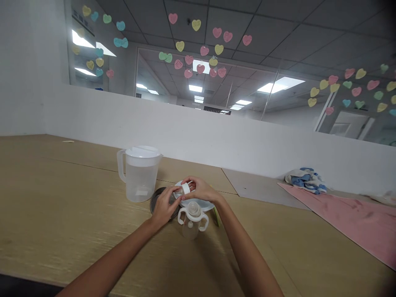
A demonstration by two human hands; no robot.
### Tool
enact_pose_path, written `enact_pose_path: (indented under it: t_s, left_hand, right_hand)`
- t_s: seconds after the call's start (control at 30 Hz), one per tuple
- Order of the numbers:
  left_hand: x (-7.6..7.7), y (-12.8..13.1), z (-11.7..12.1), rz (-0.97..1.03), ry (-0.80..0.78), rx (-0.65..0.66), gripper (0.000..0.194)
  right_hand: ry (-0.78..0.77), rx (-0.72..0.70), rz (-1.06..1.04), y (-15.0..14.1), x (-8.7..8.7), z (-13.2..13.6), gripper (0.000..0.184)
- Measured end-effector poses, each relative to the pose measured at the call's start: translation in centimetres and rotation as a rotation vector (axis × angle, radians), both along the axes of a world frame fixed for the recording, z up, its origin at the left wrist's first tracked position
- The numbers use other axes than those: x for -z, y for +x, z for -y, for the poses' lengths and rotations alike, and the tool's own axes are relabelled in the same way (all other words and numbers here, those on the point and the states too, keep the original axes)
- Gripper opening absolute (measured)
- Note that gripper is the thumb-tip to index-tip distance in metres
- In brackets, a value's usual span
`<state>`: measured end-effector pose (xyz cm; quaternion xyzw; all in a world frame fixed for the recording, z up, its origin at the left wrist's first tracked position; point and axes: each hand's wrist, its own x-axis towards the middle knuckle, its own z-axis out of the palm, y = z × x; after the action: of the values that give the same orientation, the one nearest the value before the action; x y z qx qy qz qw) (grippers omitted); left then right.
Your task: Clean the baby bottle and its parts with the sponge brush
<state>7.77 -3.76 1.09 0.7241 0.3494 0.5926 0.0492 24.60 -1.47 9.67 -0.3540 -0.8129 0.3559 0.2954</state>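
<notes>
My left hand (164, 207) is closed around a small clear bottle (177, 192), which looks like a small baby bottle. At its right end sits a white collar (185, 189), and my right hand (200, 190) grips there with bent fingers. Both hands hold it just above a pale plate (202, 205). Nearer to me stands a clear baby bottle (191, 231) with a teat on top and two white handles. Partly hidden behind my left hand is a dark round dish (154, 202). What the fingers cover at the collar's end is hidden.
A lidded plastic pitcher (141, 181) stands to the left behind my left hand. A thin green thing (216, 217) lies by the plate. Further right are a pink cloth (349, 218) and a crumpled blue-and-white cloth (305, 180). A white wall (192, 132) bounds the table's back.
</notes>
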Motion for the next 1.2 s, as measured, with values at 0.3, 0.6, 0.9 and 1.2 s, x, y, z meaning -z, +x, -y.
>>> enact_pose_path:
  t_s: [0.3, 0.6, 0.9, 1.2]
  left_hand:
    - [-0.4, 0.2, -0.2, 0.111, -0.111, -0.047, 0.017]
    - [-0.4, 0.3, -0.3, 0.153, -0.149, -0.011, 0.018]
    - [-0.1, 0.1, -0.4, 0.041, -0.082, -0.064, 0.019]
    - [-0.7, 0.9, 0.2, 0.007, 0.086, -0.001, 0.021]
  right_hand:
    - [0.202, 0.092, 0.057, -0.9, -0.2, 0.7, 0.043]
    - [0.301, 0.116, 0.082, -1.4, -0.4, 0.9, 0.040]
    - [0.371, 0.064, 0.179, -1.1, -0.9, 1.2, 0.040]
    - [0.127, -0.039, 0.135, 0.7, -3.1, 2.0, 0.038]
